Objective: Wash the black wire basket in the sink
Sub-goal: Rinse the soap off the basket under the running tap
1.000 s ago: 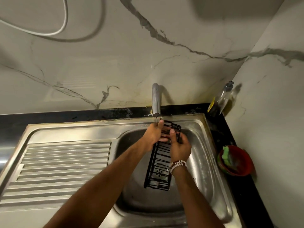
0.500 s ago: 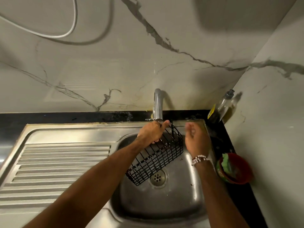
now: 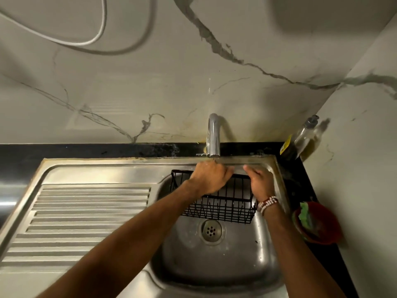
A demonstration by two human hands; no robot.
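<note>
While I scan from the left side across, these are my notes:

Ribbed steel draining board (image 3: 86,211): bare, dry-looking, left of the basin; nothing on it that I can see.

Stainless steel sink basin (image 3: 214,265): round drain strainer (image 3: 211,230) uncovered at the bottom.

Black wire basket (image 3: 219,206): rectangular, long side running across the back half of the basin, held above the drain; its far rim sits close under the curved chrome tap (image 3: 213,138).

Left hand (image 3: 209,177): fingers curled shut over the basket's back rim, just below the tap spout.

Right hand (image 3: 258,181): at the basket's right end, fingers bent down against the rim; I cannot tell whether they really grip the wire or only rest on it. Beaded bracelet (image 3: 268,203) on the wrist.

Water: I see no clear stream from the tap.

Right counter: clear soap bottle (image 3: 305,136) in the corner, red bowl (image 3: 318,224) with a green sponge (image 3: 306,216).

Risk: wet thin wire could slip from a one-sided hold, so the basket drops onto the drain.

Risk: turning it this near the spout could knock the rim on the tap.

Risk: water hitting the wires may spray onto the counter.
</note>
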